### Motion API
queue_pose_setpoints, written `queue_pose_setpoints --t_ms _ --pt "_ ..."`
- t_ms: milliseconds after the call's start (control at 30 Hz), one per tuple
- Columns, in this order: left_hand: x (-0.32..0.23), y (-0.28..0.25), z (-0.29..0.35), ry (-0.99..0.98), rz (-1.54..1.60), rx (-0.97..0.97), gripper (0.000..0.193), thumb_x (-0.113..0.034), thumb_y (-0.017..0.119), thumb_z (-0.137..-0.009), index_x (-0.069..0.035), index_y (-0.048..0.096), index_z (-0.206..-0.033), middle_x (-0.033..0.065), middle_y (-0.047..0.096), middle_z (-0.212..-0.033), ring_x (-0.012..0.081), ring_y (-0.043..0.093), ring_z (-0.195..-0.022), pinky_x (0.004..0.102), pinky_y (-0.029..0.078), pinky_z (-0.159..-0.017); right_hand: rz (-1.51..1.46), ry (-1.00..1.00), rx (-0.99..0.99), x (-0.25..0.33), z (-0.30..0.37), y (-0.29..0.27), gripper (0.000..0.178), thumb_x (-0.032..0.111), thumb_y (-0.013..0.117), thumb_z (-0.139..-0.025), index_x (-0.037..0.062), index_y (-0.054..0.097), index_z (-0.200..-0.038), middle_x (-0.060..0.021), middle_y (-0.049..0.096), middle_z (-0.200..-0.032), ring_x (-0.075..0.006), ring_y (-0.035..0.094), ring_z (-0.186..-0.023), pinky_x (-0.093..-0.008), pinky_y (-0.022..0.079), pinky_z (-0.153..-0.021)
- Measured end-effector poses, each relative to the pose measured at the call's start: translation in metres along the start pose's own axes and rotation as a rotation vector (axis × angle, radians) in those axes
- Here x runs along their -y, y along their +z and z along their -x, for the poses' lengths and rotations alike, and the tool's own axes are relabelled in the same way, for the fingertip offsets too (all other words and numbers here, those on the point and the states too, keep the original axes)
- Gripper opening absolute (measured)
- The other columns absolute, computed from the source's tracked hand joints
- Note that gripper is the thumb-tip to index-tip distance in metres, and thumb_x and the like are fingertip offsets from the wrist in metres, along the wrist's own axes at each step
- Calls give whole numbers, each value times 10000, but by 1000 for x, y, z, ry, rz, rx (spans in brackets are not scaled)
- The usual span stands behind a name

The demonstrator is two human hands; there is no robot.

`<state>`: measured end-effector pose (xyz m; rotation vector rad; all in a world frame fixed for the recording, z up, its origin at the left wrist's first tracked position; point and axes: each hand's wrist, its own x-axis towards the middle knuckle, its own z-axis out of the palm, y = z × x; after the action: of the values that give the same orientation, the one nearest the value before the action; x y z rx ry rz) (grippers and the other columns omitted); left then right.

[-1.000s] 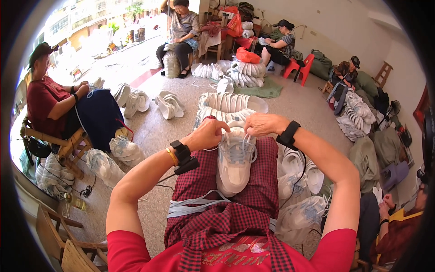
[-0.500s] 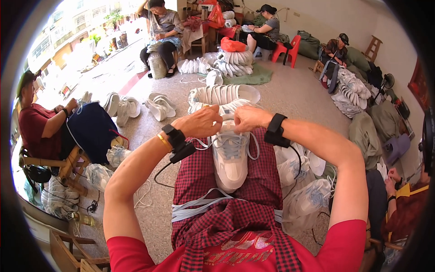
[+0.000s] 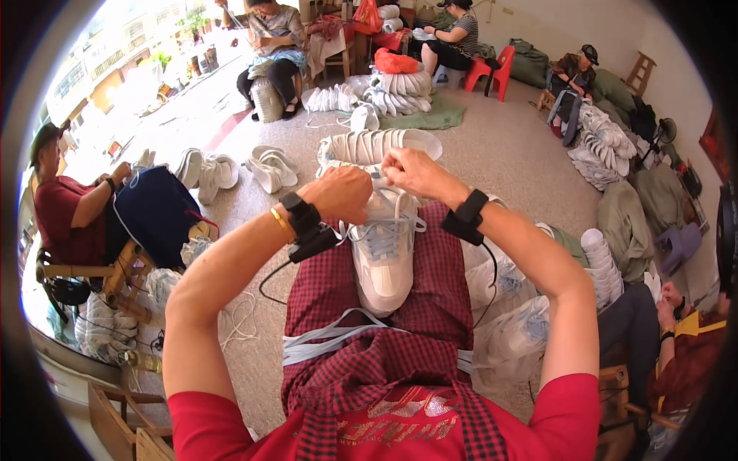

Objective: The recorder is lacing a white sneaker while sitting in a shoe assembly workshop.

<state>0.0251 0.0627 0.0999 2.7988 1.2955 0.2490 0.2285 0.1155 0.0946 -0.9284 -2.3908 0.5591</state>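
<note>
Can make out glittery lettering on the red shirt, on the body side of the shoe, between apron straps; see shoe resting on the checked apron over the thighs, toe toward the shirt, laces threaded; see left hand left of the shoe's opening, clenched, fingers curled under; see right hand over the shoe's far end, closed, thumb and fingers drawn together; cannot tell whether lace sits inside either; see lace bundle just short of the shoe's toe.
</note>
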Motion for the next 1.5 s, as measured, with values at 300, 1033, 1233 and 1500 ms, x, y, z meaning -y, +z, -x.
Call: queue_pose_setpoints --t_ms 300,1033,1233,1500 --pt "-20 7 -19 -63 -123 -40 202 -164 640 -656 33 676 -686 222 646 -674 369 648 -618 448 502 -560 -86 -18 -168 -7 34 30 215 102 475 -887 -43 597 -987 -170 682 -864 -282 680 -827 -391 516 -804" --pt "16 66 87 -476 729 -408 252 -126 576 -906 62 671 -1045 102 692 -823 136 655 -688 284 552 -640 -1051 320 -181 -67 40 -8 242 232 530 -970 48 675 -1032 11 660 -915 -88 607 -799 -231 477 -726" --pt "16 73 77 -554 898 -427 211 -123 602 -848 32 723 -927 178 709 -792 263 701 -742 363 543 -721 -621 121 -238 -45 38 -17 276 285 518 -988 47 656 -987 26 613 -872 -74 547 -798 -235 457 -743" --pt "48 103 3 -208 558 -358 383 -244 619 -893 3 644 -1185 255 645 -1075 266 675 -817 373 529 -778 -1152 285 -437 -2 59 -20 371 352 485 -990 34 649 -1089 -39 687 -962 -128 658 -839 -279 542 -746"
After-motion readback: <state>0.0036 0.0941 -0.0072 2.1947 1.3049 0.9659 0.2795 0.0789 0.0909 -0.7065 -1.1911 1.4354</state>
